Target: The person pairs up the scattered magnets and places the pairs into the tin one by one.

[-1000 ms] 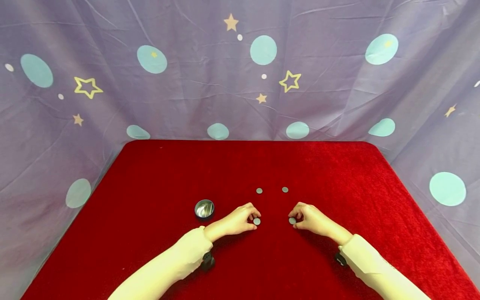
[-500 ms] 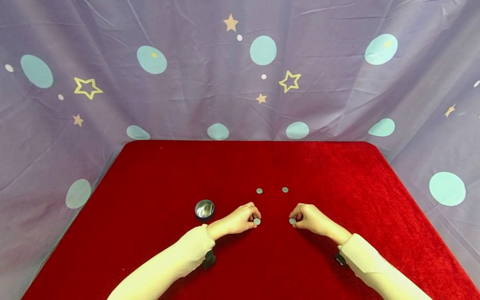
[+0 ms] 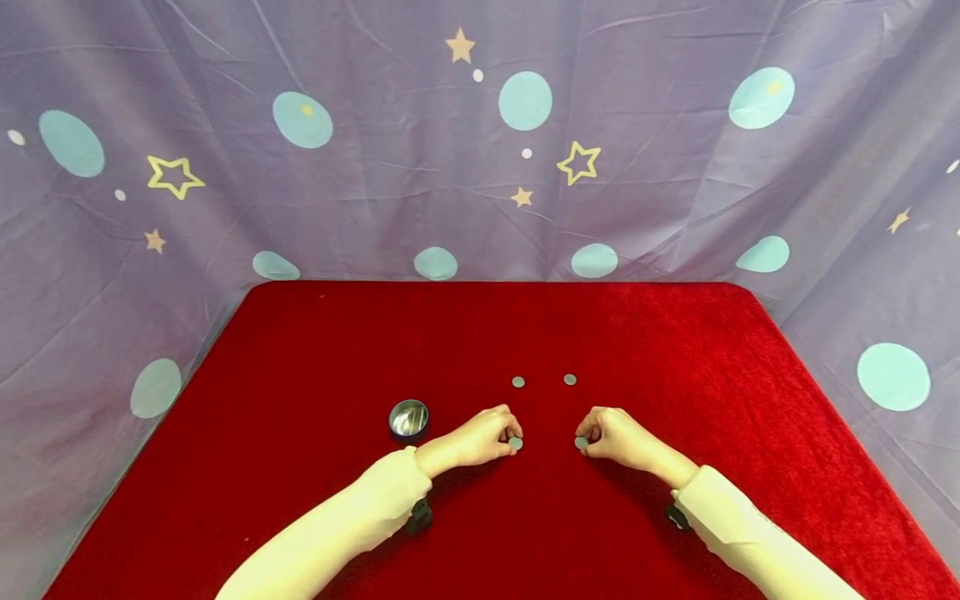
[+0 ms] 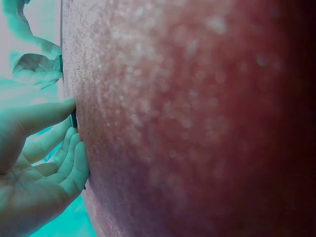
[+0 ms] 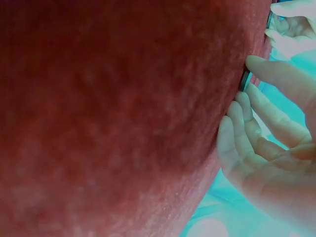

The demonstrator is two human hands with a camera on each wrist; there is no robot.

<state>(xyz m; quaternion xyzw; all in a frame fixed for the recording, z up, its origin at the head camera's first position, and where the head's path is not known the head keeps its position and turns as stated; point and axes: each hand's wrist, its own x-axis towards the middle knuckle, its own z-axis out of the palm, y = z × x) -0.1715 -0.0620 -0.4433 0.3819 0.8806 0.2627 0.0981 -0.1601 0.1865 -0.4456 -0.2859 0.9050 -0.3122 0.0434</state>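
Near the middle of the table, my left hand (image 3: 480, 437) pinches a small round grey disc (image 3: 516, 444) between thumb and fingers, flat on the cloth. Facing it from the right, my right hand (image 3: 618, 437) pinches a similar disc (image 3: 581, 443) by its edges. A gap of bare cloth separates these two discs. In the left wrist view the held disc (image 4: 74, 118) shows as a thin dark edge between thumb and finger. The right wrist view likewise shows the right disc (image 5: 245, 80) edge-on. Whether they are coins or magnets I cannot tell.
Two more grey discs, one on the left (image 3: 518, 382) and one on the right (image 3: 570, 379), lie farther back. A round dark-rimmed tin (image 3: 408, 419) with a shiny inside stands beside my left forearm. Red cloth (image 3: 360, 333) covers the table; a patterned purple curtain (image 3: 405, 167) surrounds it.
The right hand has slid its disc slightly left, and the left hand's disc has edged slightly right, so the gap is a little narrower. The two far discs and the tin stay put.
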